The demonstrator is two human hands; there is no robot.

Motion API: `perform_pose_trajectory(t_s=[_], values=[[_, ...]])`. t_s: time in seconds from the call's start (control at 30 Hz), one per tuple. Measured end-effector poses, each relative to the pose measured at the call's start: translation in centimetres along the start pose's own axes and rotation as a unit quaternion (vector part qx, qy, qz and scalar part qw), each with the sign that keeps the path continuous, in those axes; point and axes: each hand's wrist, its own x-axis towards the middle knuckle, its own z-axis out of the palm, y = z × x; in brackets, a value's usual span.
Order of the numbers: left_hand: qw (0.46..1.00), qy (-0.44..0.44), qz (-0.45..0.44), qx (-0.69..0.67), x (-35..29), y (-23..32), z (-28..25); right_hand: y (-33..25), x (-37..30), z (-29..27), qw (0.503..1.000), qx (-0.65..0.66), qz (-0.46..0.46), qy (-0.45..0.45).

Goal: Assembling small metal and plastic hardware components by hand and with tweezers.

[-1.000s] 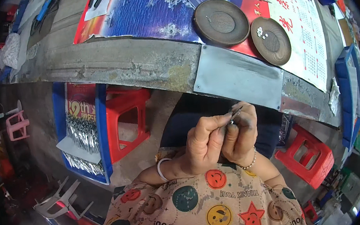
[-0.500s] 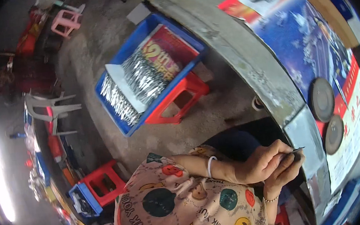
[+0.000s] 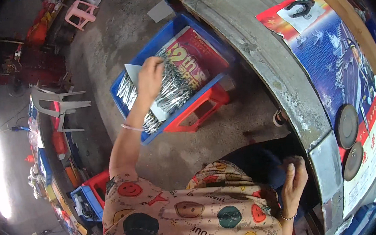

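Note:
My left hand [image 3: 150, 78] is over a blue plastic bin [image 3: 182, 21], its fingers curled and pinched at the rows of slim silver metal pieces [image 3: 178, 88]. Whatever those fingers hold, if anything, is hidden. A white card [image 3: 133, 72] stands between the rows beside the hand, and a red printed sheet [image 3: 206, 51] lies at the bin's far right. Over my lap, near the bench edge, my right hand [image 3: 294, 177] is closed with thumb against fingers. What it grips cannot be made out.
The bin sits on a red stool [image 3: 196, 112]. Along my right runs a worn grey bench [image 3: 252, 32] bearing a poster [image 3: 323, 57] and two round dark discs [image 3: 348, 126]. A grey plastic chair [image 3: 58, 106] and a pink stool [image 3: 81, 14] stand to the left.
My hands were together by the bench edge with a small dark piece at the fingertips. My left hand has moved away to the bin; the right stayed near the bench.

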Motion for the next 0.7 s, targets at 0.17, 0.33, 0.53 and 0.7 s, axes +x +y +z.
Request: perform_pose_trajectory(t_s=[0.17,0.33,0.53,0.7], values=[[0.994,-0.067,-0.007,0.081,-0.1,-5.5,-1.1,-2.2,1.3,0.8,0.989,-0.033,-0.061,-0.129],[0.988,-0.081,0.021,0.127,0.4,-4.3,-0.6,-1.4,0.5,-0.7,0.987,-0.071,-0.046,-0.14],[0.993,-0.068,0.098,0.027,3.6,10.4,-2.6,0.5,0.2,-0.9,0.978,-0.088,-0.139,-0.128],[0.899,-0.29,0.237,-0.228,4.9,31.1,3.4,1.6,-1.3,-1.6,0.977,-0.055,-0.166,-0.121]])
